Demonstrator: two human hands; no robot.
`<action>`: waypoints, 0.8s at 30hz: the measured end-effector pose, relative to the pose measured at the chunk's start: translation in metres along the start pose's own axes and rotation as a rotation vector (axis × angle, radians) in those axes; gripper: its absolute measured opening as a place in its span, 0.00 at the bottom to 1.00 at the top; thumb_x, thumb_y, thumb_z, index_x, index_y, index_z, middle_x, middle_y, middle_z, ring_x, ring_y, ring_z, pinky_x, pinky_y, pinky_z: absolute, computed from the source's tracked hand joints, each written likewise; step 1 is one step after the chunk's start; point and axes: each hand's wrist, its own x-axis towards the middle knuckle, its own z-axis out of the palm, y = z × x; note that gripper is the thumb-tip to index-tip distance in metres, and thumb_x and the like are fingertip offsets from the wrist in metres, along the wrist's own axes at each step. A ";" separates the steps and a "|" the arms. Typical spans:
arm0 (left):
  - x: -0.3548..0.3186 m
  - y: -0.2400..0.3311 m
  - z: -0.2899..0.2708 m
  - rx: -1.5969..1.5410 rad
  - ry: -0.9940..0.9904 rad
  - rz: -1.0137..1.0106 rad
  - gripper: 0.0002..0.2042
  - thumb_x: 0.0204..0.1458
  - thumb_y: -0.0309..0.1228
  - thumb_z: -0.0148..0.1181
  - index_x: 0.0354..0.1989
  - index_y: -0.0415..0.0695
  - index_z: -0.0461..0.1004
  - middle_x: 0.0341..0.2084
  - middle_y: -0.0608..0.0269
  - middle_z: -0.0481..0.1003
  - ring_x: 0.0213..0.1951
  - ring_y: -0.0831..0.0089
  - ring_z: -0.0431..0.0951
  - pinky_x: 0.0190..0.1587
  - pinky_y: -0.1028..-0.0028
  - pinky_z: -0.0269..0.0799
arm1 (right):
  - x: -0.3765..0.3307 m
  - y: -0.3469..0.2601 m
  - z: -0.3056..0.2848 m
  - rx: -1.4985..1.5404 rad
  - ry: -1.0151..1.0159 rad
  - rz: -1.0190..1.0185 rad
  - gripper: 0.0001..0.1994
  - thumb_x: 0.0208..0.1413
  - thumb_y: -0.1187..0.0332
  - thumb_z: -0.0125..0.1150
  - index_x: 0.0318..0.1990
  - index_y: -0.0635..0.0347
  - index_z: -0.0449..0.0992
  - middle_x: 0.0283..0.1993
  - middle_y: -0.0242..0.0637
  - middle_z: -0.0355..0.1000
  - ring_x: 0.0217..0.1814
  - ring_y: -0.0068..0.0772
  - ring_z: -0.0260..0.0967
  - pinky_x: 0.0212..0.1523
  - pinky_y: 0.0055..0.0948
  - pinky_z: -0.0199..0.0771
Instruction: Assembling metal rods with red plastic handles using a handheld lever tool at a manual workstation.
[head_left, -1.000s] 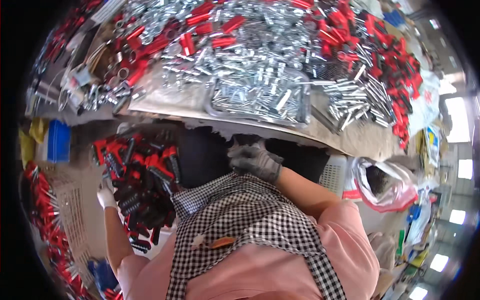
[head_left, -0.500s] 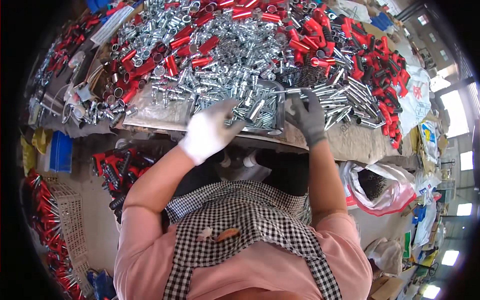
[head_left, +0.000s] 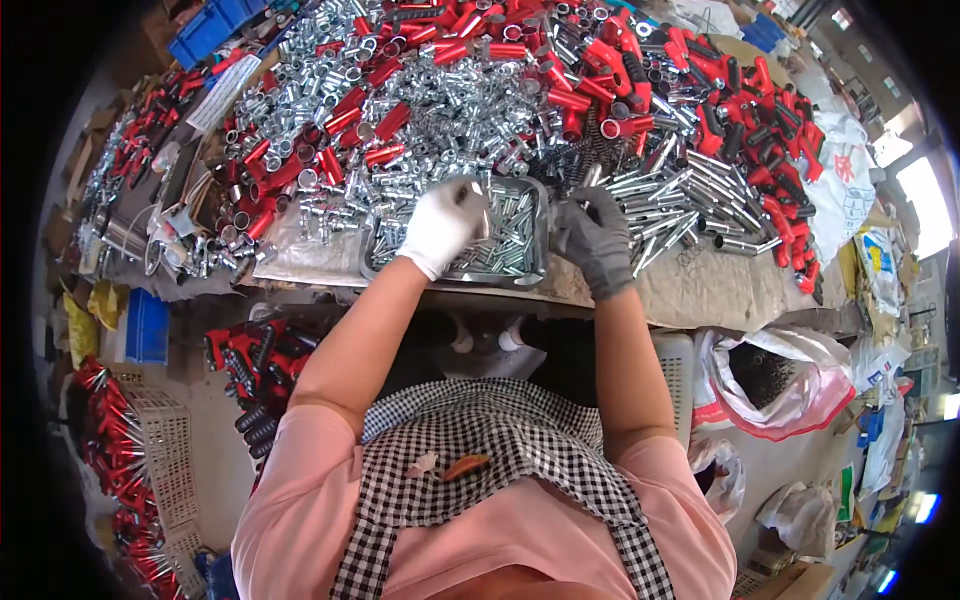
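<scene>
Nearest, the checkered apron [head_left: 480, 430] covered the person's lap, and a heap of red-and-black handles [head_left: 255, 360] lay low beside the left forearm. A second earlier the left hand had been down at that heap and the right hand at the lap; now both were up over the desk [head_left: 700, 290], so the work seemed to have shifted from the handles to the metal parts.

The left hand [head_left: 440, 230], in a white glove, was over the tray [head_left: 543, 235], its fingers curled rather than spread above the small silver screws [head_left: 515, 240] inside. A blurred shiny piece showed by its fingertips; whether it was gripped, I could not tell. The right hand [head_left: 597, 245], in a grey glove, was just beyond the tray's right wall, fingers bent inward, and what it held could not be made out. Half a second earlier a slim rod had shown at its fingertips.

Just right of it lay the silver rods [head_left: 655, 205]; farther off were silver fittings [head_left: 470, 110] and red tubes [head_left: 475, 50].
</scene>
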 end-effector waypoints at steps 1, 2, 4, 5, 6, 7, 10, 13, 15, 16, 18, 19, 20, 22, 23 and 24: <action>-0.004 -0.014 -0.007 -0.234 0.039 0.019 0.14 0.52 0.32 0.54 0.42 0.37 0.78 0.28 0.46 0.79 0.31 0.52 0.81 0.37 0.63 0.77 | -0.019 -0.016 0.004 0.182 -0.037 0.027 0.11 0.55 0.74 0.60 0.45 0.62 0.69 0.30 0.33 0.69 0.28 0.23 0.70 0.26 0.25 0.71; -0.009 -0.019 -0.011 -0.310 0.073 0.076 0.12 0.55 0.29 0.51 0.43 0.39 0.78 0.29 0.52 0.79 0.30 0.63 0.81 0.31 0.70 0.76 | -0.035 -0.017 0.004 0.217 -0.106 -0.100 0.12 0.56 0.76 0.58 0.47 0.62 0.68 0.31 0.34 0.68 0.28 0.23 0.69 0.26 0.25 0.71; -0.014 -0.036 -0.019 0.242 0.367 0.631 0.11 0.57 0.30 0.51 0.41 0.37 0.77 0.30 0.56 0.79 0.30 0.72 0.79 0.28 0.74 0.73 | -0.062 -0.019 0.005 0.125 -0.264 -0.260 0.16 0.58 0.80 0.52 0.53 0.61 0.63 0.33 0.35 0.66 0.27 0.23 0.68 0.26 0.26 0.72; -0.020 -0.025 -0.023 0.112 0.291 0.603 0.11 0.58 0.30 0.51 0.42 0.35 0.76 0.31 0.60 0.79 0.29 0.77 0.77 0.28 0.76 0.72 | -0.072 -0.001 0.003 0.044 -0.221 -0.312 0.15 0.58 0.80 0.52 0.52 0.61 0.63 0.33 0.35 0.66 0.27 0.23 0.68 0.26 0.25 0.71; -0.025 -0.013 -0.022 -0.360 0.183 0.302 0.11 0.58 0.29 0.52 0.43 0.36 0.75 0.30 0.60 0.78 0.28 0.75 0.77 0.30 0.76 0.72 | -0.081 0.016 0.003 -0.036 -0.177 -0.365 0.14 0.58 0.80 0.52 0.52 0.62 0.63 0.34 0.35 0.67 0.27 0.22 0.67 0.27 0.25 0.70; -0.033 -0.005 -0.025 -0.815 0.081 -0.020 0.11 0.57 0.28 0.53 0.44 0.36 0.75 0.30 0.60 0.78 0.28 0.74 0.77 0.31 0.75 0.73 | -0.095 0.009 0.008 -0.103 -0.163 -0.438 0.13 0.59 0.80 0.52 0.52 0.63 0.65 0.35 0.35 0.70 0.28 0.21 0.66 0.28 0.23 0.70; -0.055 0.005 -0.039 -0.479 -0.065 0.240 0.11 0.57 0.15 0.47 0.47 0.30 0.73 0.37 0.55 0.77 0.36 0.72 0.80 0.37 0.75 0.77 | -0.116 0.018 0.002 -0.205 -0.387 -0.273 0.15 0.60 0.79 0.52 0.54 0.65 0.65 0.37 0.36 0.72 0.33 0.23 0.69 0.38 0.25 0.73; -0.082 0.031 -0.043 -0.537 -0.323 -0.071 0.11 0.51 0.20 0.62 0.43 0.35 0.76 0.39 0.57 0.78 0.42 0.72 0.79 0.40 0.75 0.76 | -0.116 0.028 0.009 -0.063 -0.476 -0.213 0.18 0.60 0.77 0.54 0.57 0.66 0.65 0.42 0.38 0.73 0.43 0.26 0.72 0.45 0.27 0.73; -0.088 0.038 -0.037 -0.387 -0.512 0.013 0.12 0.45 0.20 0.66 0.41 0.38 0.77 0.34 0.61 0.80 0.39 0.73 0.80 0.41 0.73 0.74 | -0.116 0.007 0.021 0.317 -0.606 -0.221 0.27 0.57 0.72 0.60 0.64 0.65 0.59 0.57 0.41 0.67 0.60 0.34 0.66 0.58 0.33 0.68; -0.093 0.038 -0.030 -0.290 -0.464 0.150 0.13 0.44 0.22 0.67 0.40 0.38 0.78 0.33 0.61 0.80 0.37 0.73 0.80 0.40 0.73 0.75 | -0.120 0.001 0.025 0.434 -0.652 -0.176 0.32 0.56 0.70 0.64 0.66 0.63 0.56 0.62 0.42 0.64 0.64 0.36 0.63 0.62 0.35 0.65; -0.096 0.039 -0.020 -0.088 -0.345 0.350 0.14 0.40 0.26 0.70 0.38 0.40 0.79 0.31 0.59 0.80 0.32 0.73 0.81 0.38 0.73 0.75 | -0.121 0.016 0.034 0.117 -0.620 -0.240 0.47 0.46 0.68 0.74 0.71 0.61 0.47 0.58 0.42 0.67 0.61 0.39 0.67 0.61 0.38 0.67; -0.093 0.040 -0.021 -0.087 -0.350 0.354 0.14 0.40 0.26 0.70 0.38 0.40 0.79 0.31 0.59 0.80 0.32 0.73 0.81 0.38 0.73 0.75 | -0.119 0.018 0.037 0.260 -0.645 -0.177 0.50 0.45 0.63 0.77 0.71 0.61 0.47 0.58 0.42 0.67 0.61 0.39 0.67 0.61 0.37 0.68; -0.089 0.044 -0.025 -0.086 -0.397 0.289 0.13 0.41 0.27 0.70 0.37 0.40 0.79 0.30 0.59 0.81 0.30 0.72 0.81 0.37 0.73 0.75 | -0.117 0.020 0.039 0.402 -0.669 -0.113 0.53 0.43 0.59 0.79 0.71 0.61 0.46 0.58 0.43 0.68 0.61 0.39 0.67 0.61 0.37 0.68; -0.082 0.052 -0.034 -0.092 -0.457 0.216 0.09 0.46 0.28 0.67 0.35 0.38 0.80 0.26 0.60 0.81 0.29 0.74 0.79 0.36 0.75 0.73 | -0.115 0.023 0.035 0.440 -0.641 -0.204 0.49 0.49 0.56 0.74 0.71 0.60 0.48 0.57 0.45 0.69 0.61 0.39 0.69 0.59 0.35 0.69; -0.082 0.055 -0.036 -0.090 -0.458 0.214 0.09 0.46 0.28 0.67 0.35 0.38 0.80 0.26 0.60 0.81 0.29 0.74 0.79 0.36 0.75 0.73 | -0.113 0.021 0.027 0.224 -0.635 -0.264 0.43 0.52 0.58 0.71 0.71 0.60 0.51 0.54 0.46 0.72 0.58 0.40 0.72 0.57 0.35 0.71; -0.081 0.058 -0.038 -0.218 -0.425 0.015 0.08 0.48 0.28 0.66 0.35 0.37 0.80 0.26 0.61 0.80 0.29 0.77 0.79 0.35 0.76 0.73 | -0.111 0.017 0.018 0.008 -0.623 -0.321 0.38 0.56 0.61 0.68 0.70 0.60 0.54 0.52 0.48 0.74 0.55 0.42 0.75 0.54 0.34 0.73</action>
